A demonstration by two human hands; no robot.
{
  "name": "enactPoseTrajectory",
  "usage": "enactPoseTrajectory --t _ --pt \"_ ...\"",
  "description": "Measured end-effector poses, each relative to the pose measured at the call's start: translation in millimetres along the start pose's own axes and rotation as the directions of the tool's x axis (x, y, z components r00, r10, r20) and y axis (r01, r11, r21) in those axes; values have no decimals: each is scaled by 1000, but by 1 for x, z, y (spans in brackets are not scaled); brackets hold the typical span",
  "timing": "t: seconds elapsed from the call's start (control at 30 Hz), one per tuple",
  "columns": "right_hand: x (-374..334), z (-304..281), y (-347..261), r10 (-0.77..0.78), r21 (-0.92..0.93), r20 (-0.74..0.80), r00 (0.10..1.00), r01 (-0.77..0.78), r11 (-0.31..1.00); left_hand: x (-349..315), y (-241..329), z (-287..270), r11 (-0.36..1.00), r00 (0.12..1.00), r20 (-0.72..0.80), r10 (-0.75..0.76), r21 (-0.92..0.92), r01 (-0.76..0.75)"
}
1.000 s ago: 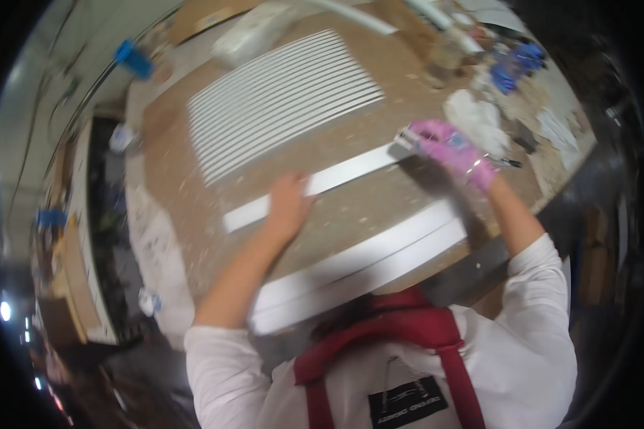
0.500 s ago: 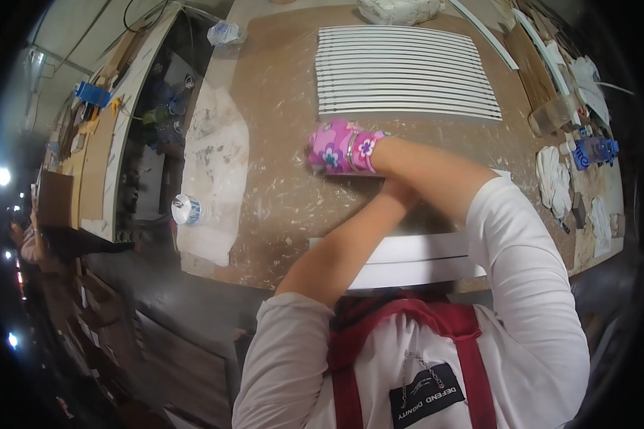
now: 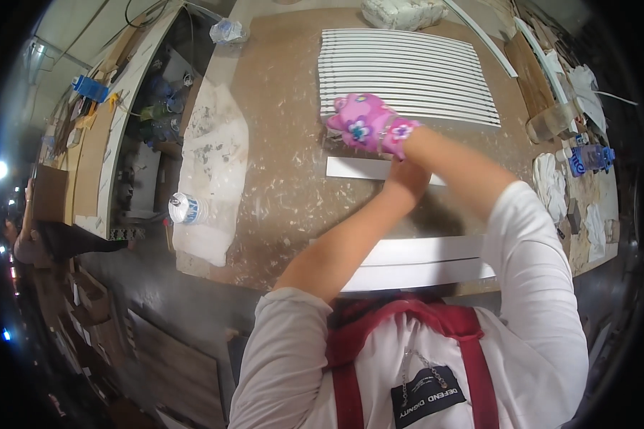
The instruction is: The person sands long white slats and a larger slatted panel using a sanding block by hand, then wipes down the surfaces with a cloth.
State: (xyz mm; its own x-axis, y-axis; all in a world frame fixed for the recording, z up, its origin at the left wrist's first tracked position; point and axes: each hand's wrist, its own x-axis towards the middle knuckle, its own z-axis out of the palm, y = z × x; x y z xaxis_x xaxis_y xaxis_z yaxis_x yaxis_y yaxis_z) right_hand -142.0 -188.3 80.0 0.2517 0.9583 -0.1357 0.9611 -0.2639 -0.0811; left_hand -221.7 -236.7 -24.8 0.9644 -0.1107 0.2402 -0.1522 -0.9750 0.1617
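My right hand (image 3: 365, 125), in a pink flowered glove, is closed beside the near left corner of a row of narrow white slats (image 3: 408, 75). Whatever its fingers hold is hidden. The right forearm crosses over my left hand (image 3: 408, 177), which is bare and lies at a short white strip (image 3: 352, 168) on the brown work board (image 3: 279, 143). The left fingers are covered by the right wrist, so their grip does not show. Closer to me, wider white strips (image 3: 422, 250) lie side by side along the near edge of the table.
At the left are a stained white sheet (image 3: 215, 164) and a white-topped container (image 3: 184, 208). A wrapped white bundle (image 3: 402, 13) sits at the far edge. A blue-labelled bottle (image 3: 590, 159), a crumpled white cloth (image 3: 549, 179) and a clear jar (image 3: 551, 123) crowd the right side.
My right hand has moved away from me and slightly right, up to the slats. More of the short white strip shows below it. My left hand has shifted slightly right.
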Motion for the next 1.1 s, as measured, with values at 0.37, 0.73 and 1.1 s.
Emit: enactPoseTrajectory --t 0.37,0.73,1.1 --pt "-68 -26 50 147 676 -175 974 10 737 15 -19 -15 969 982 -189 -4 -243 -43" --pt "14 53 -4 -336 301 105 936 292 908 31 1 -54 885 918 394 50 -443 142" --pt "15 7 -29 -267 -67 103 958 274 959 2 -19 35 549 991 -8 -135 -833 69"
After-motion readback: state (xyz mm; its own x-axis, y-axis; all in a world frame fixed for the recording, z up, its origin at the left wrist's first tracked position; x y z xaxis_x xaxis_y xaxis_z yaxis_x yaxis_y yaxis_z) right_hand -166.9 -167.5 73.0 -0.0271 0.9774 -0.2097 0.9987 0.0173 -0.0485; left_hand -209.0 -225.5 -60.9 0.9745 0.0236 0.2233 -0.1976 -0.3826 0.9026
